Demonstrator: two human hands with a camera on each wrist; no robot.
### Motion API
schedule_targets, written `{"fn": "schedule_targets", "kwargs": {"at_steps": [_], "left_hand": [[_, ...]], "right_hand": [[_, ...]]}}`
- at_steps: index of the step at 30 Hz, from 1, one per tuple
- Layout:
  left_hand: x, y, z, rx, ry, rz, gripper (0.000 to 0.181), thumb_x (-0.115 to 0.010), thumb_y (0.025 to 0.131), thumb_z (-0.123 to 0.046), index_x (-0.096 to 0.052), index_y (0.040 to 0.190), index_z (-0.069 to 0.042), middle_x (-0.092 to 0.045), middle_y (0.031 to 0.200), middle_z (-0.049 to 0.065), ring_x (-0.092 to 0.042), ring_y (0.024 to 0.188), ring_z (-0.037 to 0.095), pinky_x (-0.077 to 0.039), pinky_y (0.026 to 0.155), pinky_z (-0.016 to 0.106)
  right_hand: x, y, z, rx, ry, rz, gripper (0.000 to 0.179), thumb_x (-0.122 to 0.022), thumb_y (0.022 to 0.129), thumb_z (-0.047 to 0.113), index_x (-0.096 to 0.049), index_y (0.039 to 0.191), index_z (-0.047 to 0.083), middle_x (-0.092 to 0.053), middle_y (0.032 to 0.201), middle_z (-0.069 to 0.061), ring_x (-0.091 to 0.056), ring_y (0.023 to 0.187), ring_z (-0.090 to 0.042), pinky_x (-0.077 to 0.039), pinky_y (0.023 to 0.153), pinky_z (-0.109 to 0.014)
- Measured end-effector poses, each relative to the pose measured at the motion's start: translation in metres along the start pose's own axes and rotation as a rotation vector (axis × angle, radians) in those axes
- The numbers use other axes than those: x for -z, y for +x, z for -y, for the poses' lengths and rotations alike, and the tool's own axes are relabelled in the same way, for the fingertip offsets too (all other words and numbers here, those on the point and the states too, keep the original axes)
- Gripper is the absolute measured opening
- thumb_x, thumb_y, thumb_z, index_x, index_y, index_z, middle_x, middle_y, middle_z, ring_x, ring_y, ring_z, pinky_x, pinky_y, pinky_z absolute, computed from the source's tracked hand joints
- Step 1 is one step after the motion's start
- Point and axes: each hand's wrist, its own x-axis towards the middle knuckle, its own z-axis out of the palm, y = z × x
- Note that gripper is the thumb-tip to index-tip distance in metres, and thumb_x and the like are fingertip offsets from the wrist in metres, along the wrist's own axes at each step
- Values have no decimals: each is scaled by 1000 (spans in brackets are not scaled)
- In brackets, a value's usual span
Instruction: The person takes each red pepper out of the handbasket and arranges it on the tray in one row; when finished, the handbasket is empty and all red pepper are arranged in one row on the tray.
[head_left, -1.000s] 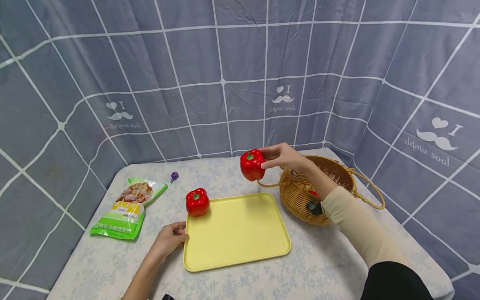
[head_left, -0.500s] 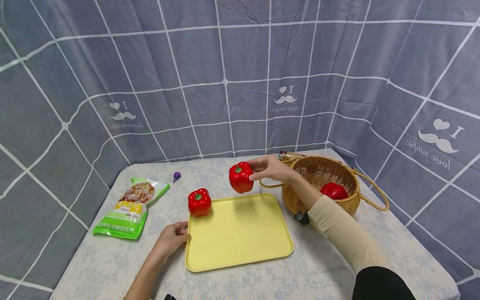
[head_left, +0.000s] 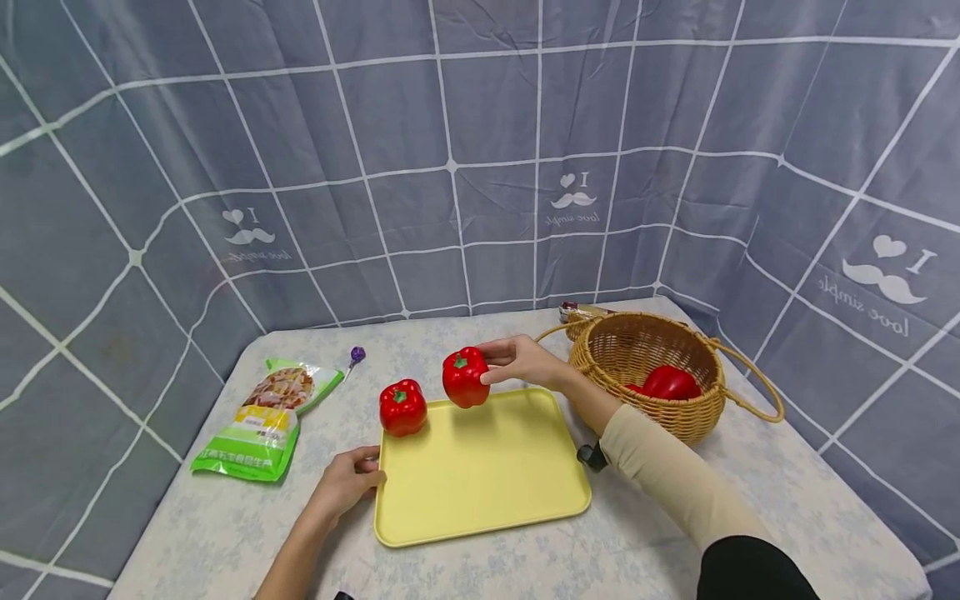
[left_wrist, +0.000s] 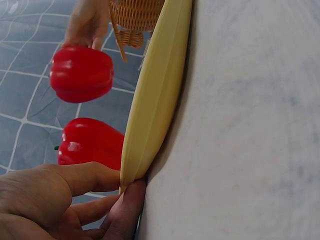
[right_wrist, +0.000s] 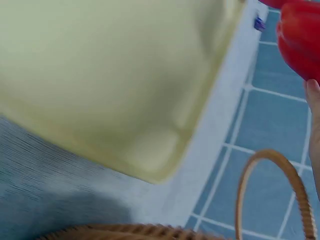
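My right hand (head_left: 517,362) holds a red bell pepper (head_left: 465,377) above the far edge of a yellow tray (head_left: 487,475). In the right wrist view that held pepper (right_wrist: 300,42) shows at the upper right, with a fingertip against it. A second red bell pepper (head_left: 402,407) sits at the tray's far left corner. At the tray's left side, my left hand (head_left: 347,482) pinches the rim between thumb and fingers. The left wrist view shows this grip on the tray (left_wrist: 157,90) up close, with both peppers beyond.
A wicker basket (head_left: 637,350) with red items (head_left: 670,382) inside stands to the right, its handle (head_left: 757,392) sticking out. Behind it lies a shiny wrapped item (head_left: 585,311). On the left are a green food bag (head_left: 262,417) and a purple lollipop (head_left: 357,355).
My right hand has carried its pepper left and toward me, from beside the basket to over the tray's far edge. More of the basket's inside now shows. The left hand stays on the rim.
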Motion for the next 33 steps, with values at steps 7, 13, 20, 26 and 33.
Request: {"fn": "schedule_targets", "kwargs": {"at_steps": [7,13,20,26,33], "left_hand": [[-1,0,0,9,1,2,49,-62,84,0,-52,132,9,-57,94,13,-58,76,17,-57,65,32],[-2,1,-1,7,-2,1,49,-62,84,0,-53,132,8,-57,94,13,-58,75,17,-56,64,32],[-2,1,0,0,-6,-2,49,-62,85,0,-53,132,9,-56,94,13,-56,76,18,-54,62,31],[-1,1,0,0,-9,-4,48,-62,85,0,-53,132,9,-55,94,13,-56,76,18,-54,62,31],[0,1,-2,-5,-9,-4,49,-61,84,1,-53,131,10,-56,92,13,-56,76,17,-54,62,30]], "right_hand": [[-12,7,-18,-14,46,13,59,-74,84,9,-51,138,-3,-56,137,-21,-52,130,-33,-50,100,-36],[-22,11,-28,-42,51,26,59,-74,85,11,-51,137,-2,-56,137,-20,-53,130,-32,-50,100,-35],[-29,13,-33,-77,63,11,59,-72,86,7,-49,139,-3,-53,141,-20,-50,133,-33,-46,104,-37],[-34,20,-39,-73,66,25,58,-71,86,6,-49,139,-3,-52,142,-19,-49,134,-34,-44,107,-37],[-41,25,-46,-85,83,28,61,-68,88,4,-44,143,-4,-46,147,-20,-43,137,-36,-42,108,-39]]}}
